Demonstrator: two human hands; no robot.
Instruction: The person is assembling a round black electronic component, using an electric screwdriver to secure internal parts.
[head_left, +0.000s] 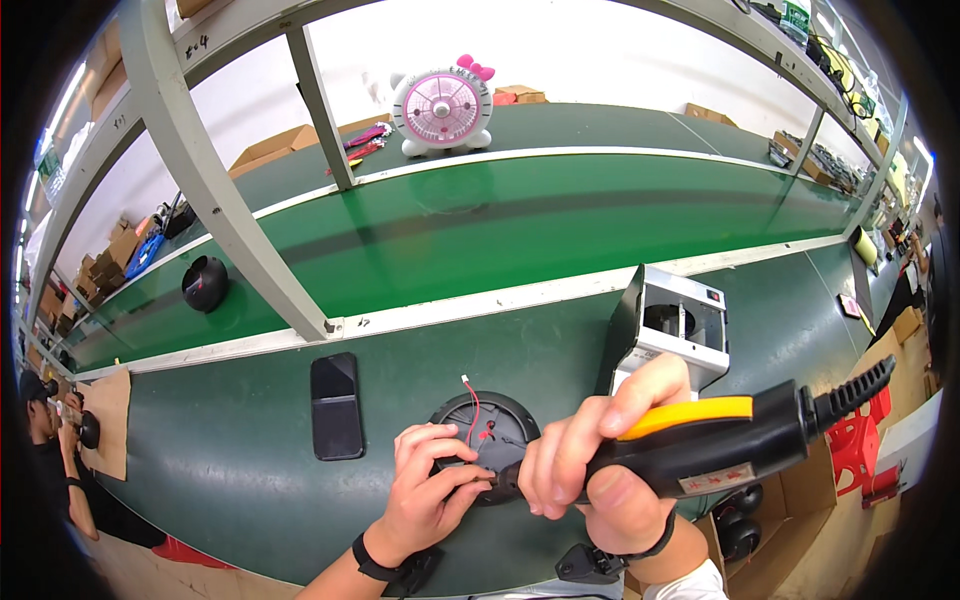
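My right hand (600,455) is wrapped round a black electric screwdriver (700,452) with a yellow lever, its cable end toward the right. The screwdriver's nose points left and down at a round black plastic part (516,422) on the green bench. My left hand (432,495) is closed in a pinch beside the nose, over the part's near left side; what its fingertips hold is too small to make out. A thin red wire (474,405) with a white connector rises from the part and lies across its far rim.
A silver and black box-shaped device (690,325) stands just beyond my right hand. At left lies a black phone-like slab (337,407). Past the metal frame (215,215) runs a green belt (560,215) bearing a black round housing (205,284). A pink-and-white fan (442,110) stands behind. A co-worker (62,450) sits far left.
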